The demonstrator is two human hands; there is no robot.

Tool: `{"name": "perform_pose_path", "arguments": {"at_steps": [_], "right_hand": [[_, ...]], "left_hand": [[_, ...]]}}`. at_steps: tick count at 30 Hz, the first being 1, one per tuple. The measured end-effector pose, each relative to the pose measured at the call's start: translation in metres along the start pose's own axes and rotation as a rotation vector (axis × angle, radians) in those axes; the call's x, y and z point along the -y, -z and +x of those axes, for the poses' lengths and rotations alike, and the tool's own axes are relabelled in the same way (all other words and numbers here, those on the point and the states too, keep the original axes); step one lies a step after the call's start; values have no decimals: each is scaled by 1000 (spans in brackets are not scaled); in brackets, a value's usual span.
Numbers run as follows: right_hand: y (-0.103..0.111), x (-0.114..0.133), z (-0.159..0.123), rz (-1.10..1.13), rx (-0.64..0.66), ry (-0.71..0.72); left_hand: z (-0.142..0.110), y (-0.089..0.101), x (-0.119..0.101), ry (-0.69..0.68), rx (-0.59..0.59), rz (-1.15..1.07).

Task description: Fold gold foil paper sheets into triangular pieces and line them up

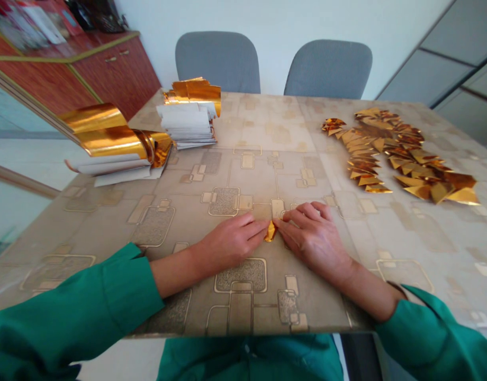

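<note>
A small folded piece of gold foil paper point(270, 232) lies low over the patterned tabletop, between my two hands. The fingertips of my left hand point(237, 239) pinch its left side. From the other side, the thumb and fingers of my right hand point(313, 233) close on its right edge. My fingers cover part of the piece, so its full shape is hidden. Off to the right, many folded gold paper pieces point(386, 138) sit joined in curved, overlapping rows.
Stacks of gold-faced sheets with white backs stand at the left, one nearer point(120, 161) and one farther point(190, 124). Two grey chairs point(217, 61) are behind the table point(263, 124). A reddish wooden cabinet point(116, 74) is at the back left, grey drawers point(453, 42) at the back right.
</note>
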State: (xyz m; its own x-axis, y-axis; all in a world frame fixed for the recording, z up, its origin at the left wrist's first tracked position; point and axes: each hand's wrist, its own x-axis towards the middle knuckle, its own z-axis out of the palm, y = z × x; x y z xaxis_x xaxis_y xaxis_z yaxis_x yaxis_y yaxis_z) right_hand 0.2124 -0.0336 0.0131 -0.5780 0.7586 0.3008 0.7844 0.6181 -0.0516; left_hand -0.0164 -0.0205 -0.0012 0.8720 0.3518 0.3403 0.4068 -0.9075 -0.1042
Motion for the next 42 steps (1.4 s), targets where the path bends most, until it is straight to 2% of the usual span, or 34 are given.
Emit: {"name": "perform_pose_path", "arguments": {"at_steps": [10, 17, 20, 26, 32, 38, 42], "right_hand": [[0, 5, 3, 72, -59, -69], [-19, 6, 21, 165, -43, -354], [-25, 3, 23, 241, -16, -410], [-28, -5, 18, 331, -59, -386], [-26, -3, 18, 298, -29, -365], [-19, 1, 15, 317, 19, -141], [-20, -6, 12, 391, 83, -146]], "left_hand": [[-2, 5, 1, -37, 36, 33], [-3, 8, -3, -17, 116, 3], [-5, 5, -5, 34, 118, -27], [-19, 5, -7, 87, 90, -34], [-29, 8, -5, 71, 71, -74], [-27, 12, -7, 121, 112, -117], [-25, 14, -8, 124, 122, -127]]}}
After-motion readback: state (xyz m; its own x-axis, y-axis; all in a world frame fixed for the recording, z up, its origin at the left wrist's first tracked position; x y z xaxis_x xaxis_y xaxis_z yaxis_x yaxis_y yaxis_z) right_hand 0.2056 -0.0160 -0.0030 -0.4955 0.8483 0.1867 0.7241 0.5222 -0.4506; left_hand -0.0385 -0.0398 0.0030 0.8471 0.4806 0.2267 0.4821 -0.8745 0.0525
